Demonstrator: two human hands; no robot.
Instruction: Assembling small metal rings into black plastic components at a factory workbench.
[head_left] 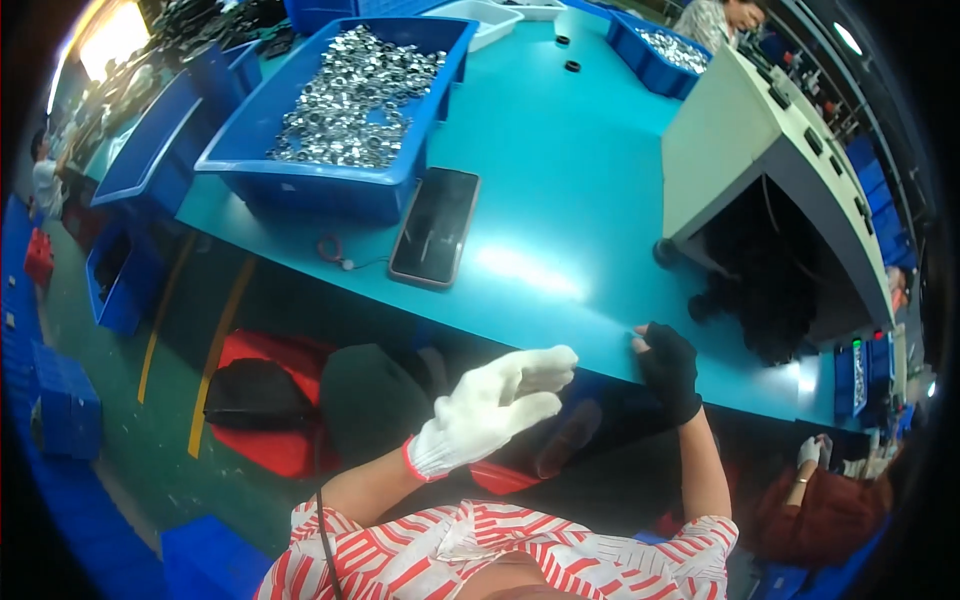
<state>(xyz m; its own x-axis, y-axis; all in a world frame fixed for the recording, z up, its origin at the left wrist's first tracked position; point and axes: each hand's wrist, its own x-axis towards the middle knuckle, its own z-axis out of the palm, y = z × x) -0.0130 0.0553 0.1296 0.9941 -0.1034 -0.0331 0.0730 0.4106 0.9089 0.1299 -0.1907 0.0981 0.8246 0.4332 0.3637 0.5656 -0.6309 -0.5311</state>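
Note:
My left hand [500,400], in a white knit glove with a red cuff, is held in the air in front of the table's near edge. Its fingers are stretched out and nothing is in it. My right hand [668,372] wears a black glove that leaves the fingertips bare. It is at the near edge of the blue-green table [560,180], fingers curled in with the tips close together; whatever they may hold is hidden. A smartphone [436,228] with a dark screen lies face up beside a blue bin [310,190] of shiny metal rings [350,100].
A pinkish loop on a cord [330,249] lies near the phone. Two small dark rings [572,66] lie farther back. A pale machine housing [720,140] stands at the right. Another blue bin [625,50] holds metal parts. A red stool [260,440] with a black bag stands lower left. Co-workers are nearby.

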